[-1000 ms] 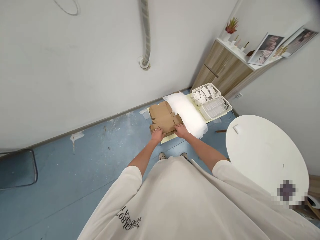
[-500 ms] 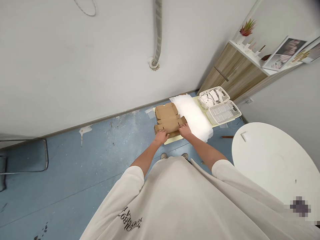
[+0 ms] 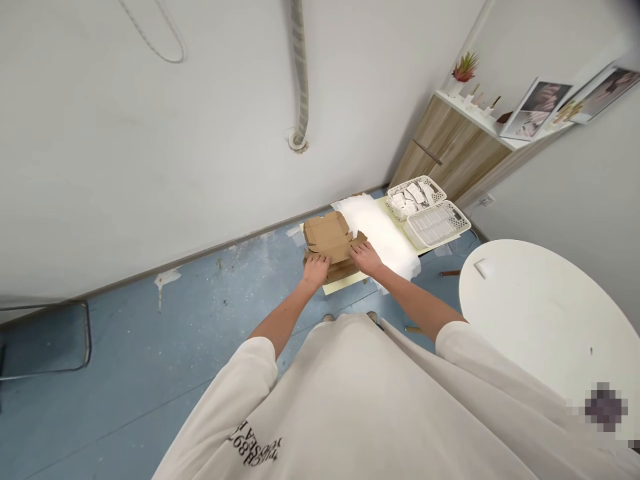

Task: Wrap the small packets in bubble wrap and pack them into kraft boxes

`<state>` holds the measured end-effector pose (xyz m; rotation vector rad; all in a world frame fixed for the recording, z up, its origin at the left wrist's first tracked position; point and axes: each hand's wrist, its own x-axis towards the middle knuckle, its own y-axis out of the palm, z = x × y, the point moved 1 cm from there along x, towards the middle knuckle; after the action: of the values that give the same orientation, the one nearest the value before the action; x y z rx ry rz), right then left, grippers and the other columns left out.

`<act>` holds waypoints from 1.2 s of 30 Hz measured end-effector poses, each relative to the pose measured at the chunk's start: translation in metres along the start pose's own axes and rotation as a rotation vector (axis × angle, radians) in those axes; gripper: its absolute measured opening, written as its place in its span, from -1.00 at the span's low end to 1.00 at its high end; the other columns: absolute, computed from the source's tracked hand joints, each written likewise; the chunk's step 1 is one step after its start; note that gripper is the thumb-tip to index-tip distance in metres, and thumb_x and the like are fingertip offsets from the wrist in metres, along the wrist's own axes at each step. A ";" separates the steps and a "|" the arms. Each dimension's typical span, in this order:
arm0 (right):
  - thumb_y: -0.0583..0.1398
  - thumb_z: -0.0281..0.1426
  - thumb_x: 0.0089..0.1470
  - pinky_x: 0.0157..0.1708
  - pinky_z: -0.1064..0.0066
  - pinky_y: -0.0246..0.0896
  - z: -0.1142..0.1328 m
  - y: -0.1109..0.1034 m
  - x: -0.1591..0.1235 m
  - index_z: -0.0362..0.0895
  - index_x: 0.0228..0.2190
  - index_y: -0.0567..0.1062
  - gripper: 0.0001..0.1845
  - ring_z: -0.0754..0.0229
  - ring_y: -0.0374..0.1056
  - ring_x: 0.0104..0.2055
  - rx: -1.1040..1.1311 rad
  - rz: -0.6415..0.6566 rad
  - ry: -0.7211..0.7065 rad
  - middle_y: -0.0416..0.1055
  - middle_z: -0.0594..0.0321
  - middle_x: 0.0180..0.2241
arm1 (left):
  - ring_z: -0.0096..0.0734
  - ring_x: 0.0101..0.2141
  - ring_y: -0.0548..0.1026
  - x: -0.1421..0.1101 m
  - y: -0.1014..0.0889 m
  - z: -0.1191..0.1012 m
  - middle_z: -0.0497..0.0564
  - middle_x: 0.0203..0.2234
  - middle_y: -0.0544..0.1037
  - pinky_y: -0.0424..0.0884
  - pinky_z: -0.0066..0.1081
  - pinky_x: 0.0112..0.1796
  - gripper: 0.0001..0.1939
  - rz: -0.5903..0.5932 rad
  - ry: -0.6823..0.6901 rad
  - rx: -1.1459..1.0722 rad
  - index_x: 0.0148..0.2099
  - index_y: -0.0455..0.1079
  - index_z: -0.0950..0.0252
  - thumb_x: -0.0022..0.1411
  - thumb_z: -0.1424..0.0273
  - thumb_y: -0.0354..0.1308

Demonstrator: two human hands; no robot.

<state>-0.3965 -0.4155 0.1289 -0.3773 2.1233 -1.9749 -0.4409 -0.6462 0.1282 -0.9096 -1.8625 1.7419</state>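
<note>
A brown cardboard box [image 3: 327, 232], partly folded with its lid panel spread out at the back, lies on a low pale-yellow table [image 3: 345, 284] in front of me. My left hand [image 3: 317, 269] grips its near left corner, fingers bent over the cardboard edge. At the near right corner, my right hand [image 3: 367, 258] is closed on a side flap that sticks up. My fingertips partly hide the folds between the hands. White foam-like sheeting [image 3: 377, 230] lies just to the right of the box.
Two white plastic baskets, one with small packets [image 3: 415, 195] and one with clear cases [image 3: 437, 224], stand at the table's right end. A round white table [image 3: 540, 307] is at my right. Beyond stands a wooden cabinet [image 3: 450, 140]; a metal-framed chair [image 3: 87, 333] is far left.
Both hands have moved from the box's near edge slightly inward over it, folding the near wall and corner flaps. The far lid panel's edges look more raised. The camera view has shifted a little.
</note>
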 end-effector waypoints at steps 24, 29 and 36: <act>-0.04 -0.53 0.25 0.15 0.06 -0.05 -0.067 -0.072 -0.127 -0.20 0.35 0.17 -0.35 -0.13 0.10 0.25 -0.078 -0.189 0.519 0.23 -0.11 0.29 | 0.03 0.34 0.17 0.052 -0.076 -0.133 0.25 0.35 0.23 -0.04 0.05 0.33 -0.38 -0.329 0.260 -0.053 0.46 0.06 0.32 0.48 0.18 -0.17; -0.02 -0.52 0.24 0.17 0.02 -0.07 -0.093 -0.075 -0.247 -0.21 0.36 0.15 -0.33 -0.19 0.05 0.28 -0.062 -0.123 0.715 0.19 -0.12 0.32 | 0.07 0.35 0.13 0.069 -0.067 -0.242 0.25 0.36 0.22 -0.06 0.08 0.33 -0.38 -0.261 0.458 -0.077 0.47 0.02 0.30 0.49 0.16 -0.17; -0.06 -0.52 0.25 0.15 0.07 -0.08 -0.113 -0.058 -0.429 -0.21 0.36 0.15 -0.34 -0.17 0.06 0.28 -0.050 -0.071 0.935 0.17 -0.09 0.32 | 0.04 0.33 0.16 0.065 -0.027 -0.413 0.22 0.35 0.23 -0.07 0.06 0.33 -0.39 -0.187 0.615 -0.078 0.46 0.05 0.26 0.49 0.15 -0.16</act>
<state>-0.0261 -0.1710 0.1882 0.6087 2.6624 -2.4308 -0.2005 -0.3093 0.1960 -1.1048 -1.5465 1.1137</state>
